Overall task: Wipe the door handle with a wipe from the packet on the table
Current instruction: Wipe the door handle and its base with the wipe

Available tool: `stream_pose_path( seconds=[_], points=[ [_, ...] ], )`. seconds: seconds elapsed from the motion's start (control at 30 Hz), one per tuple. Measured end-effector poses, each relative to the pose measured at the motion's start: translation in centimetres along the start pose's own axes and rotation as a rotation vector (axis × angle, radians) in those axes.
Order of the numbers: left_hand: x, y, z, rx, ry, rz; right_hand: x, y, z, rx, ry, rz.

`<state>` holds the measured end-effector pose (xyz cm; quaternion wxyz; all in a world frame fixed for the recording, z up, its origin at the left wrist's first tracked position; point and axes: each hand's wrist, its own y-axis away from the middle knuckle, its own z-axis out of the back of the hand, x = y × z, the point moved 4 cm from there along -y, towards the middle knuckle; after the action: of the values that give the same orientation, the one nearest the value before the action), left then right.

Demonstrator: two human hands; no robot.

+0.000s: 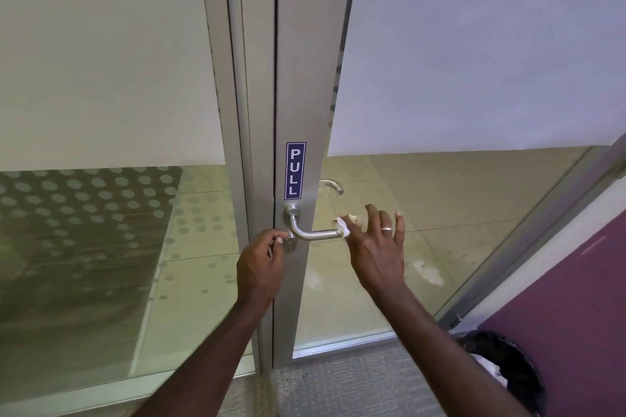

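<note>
Wipe (pixel 341 224) pinched in right hand (pixel 374 247) at door handle (pixel 316 234) tip; left hand (pixel 261 264) clenched near lock, grasping nothing visible. Best dragged along whole lever.

A blue sign (pixel 295 170) on the door frame (pixel 298 78) reads "PULL" vertically.

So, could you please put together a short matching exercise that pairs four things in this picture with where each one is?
Things:
1. wipe
2. PULL sign
3. left hand
4. bin

Places:
A. above the door handle
B. at the handle's free end, against the right hand
C. bottom right corner
D. by the keyhole

Pairs: 1-B, 2-A, 3-D, 4-C
</note>
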<state>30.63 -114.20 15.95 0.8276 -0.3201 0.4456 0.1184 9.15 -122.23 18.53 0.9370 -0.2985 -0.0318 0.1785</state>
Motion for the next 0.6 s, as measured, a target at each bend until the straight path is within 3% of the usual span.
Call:
stream_pose_path(
  seconds=[0.27, 0.5, 0.6],
  points=[
    [-0.4, 0.0, -1.0, 0.039, -0.003, -0.056, 1.9, 1.2, -0.2, 0.005, -0.071, -0.177],
    [0.4, 0.6, -1.0, 0.01, -0.024, -0.024, 1.8, -0.7, -0.5, 0.127, -0.227, -0.447],
    [0.8, 0.5, -1.0, 0.006, -0.05, -0.032, 2.5, 0.6, -0.5, 0.106, -0.19, -0.443]
  ],
)
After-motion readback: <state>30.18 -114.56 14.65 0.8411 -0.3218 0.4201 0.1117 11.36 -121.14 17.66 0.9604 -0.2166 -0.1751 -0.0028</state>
